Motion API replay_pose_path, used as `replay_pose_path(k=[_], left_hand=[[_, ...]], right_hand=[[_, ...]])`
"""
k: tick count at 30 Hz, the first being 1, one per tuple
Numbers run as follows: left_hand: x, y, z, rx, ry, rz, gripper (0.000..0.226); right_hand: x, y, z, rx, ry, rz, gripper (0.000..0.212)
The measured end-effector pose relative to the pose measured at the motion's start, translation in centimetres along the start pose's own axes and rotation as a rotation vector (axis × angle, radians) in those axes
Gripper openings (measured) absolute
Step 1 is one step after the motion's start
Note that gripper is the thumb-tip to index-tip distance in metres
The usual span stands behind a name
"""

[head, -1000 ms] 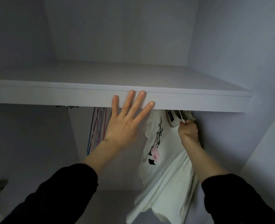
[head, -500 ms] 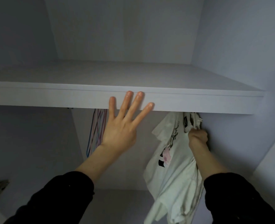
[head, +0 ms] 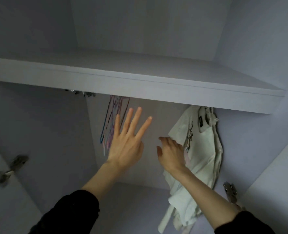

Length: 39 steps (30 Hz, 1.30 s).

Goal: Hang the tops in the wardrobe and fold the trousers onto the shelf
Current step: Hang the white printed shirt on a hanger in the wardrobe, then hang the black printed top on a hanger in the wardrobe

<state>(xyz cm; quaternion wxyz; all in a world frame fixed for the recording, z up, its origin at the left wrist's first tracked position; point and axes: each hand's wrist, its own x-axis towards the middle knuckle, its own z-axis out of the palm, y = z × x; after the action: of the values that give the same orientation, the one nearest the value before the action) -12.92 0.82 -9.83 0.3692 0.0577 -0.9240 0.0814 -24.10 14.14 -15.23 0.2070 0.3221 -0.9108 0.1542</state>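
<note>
Inside a pale wardrobe, a white top with a dark graphic print hangs beneath the shelf at the right side of the compartment, its black neck label turned outward and its lower folds bunched and trailing toward the bottom of the view; what it hangs from is hidden by the shelf's front edge. The person's left hand is raised below the shelf, palm away from the camera, its fingers straight and spread, holding nothing. The right hand, just left of the garment, reaches in with loosely bent fingers that grip nothing; whether it touches the cloth cannot be told. A cluster of thin coloured wire hangers hangs behind the left hand. Both forearms emerge from black sleeves. Metal door hinges show on the doors at either side.
</note>
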Motion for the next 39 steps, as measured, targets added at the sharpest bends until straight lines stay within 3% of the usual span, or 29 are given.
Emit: replay_pose_path(k=[7,9,13,19,26,39], left_hand=[[-14.6,-5.8,-2.2,-0.07,-0.398,-0.483,0.049],[-18.8,-7.2,-4.4,-0.096,-0.442,-0.646,0.041],[-29.5,-7.4,-10.0,-0.049,-0.596,-0.971,0.041],[-47.3,-3.6,-21.6,0.062,-0.55,-1.399,0.038],[-64.2,7.8,-34.9,0.139,-0.439,-1.857,0.038],[-80.1,28.1,-54.5,0.541,-0.09,-2.633,0.041]], right_hand=[[-4.5,-11.3,1.9,0.147,-0.263,-0.293,0.03],[-6.4,-15.0,2.1,0.175,-0.319,-0.372,0.027],[-13.8,-23.2,3.8,0.31,-0.531,-0.592,0.025],[-27.8,-35.5,1.7,0.392,-0.761,-0.933,0.025],[-47.5,-44.4,-3.8,0.433,-0.943,-1.376,0.029],[-80.1,-55.3,-17.4,0.512,-1.089,-2.194,0.027]])
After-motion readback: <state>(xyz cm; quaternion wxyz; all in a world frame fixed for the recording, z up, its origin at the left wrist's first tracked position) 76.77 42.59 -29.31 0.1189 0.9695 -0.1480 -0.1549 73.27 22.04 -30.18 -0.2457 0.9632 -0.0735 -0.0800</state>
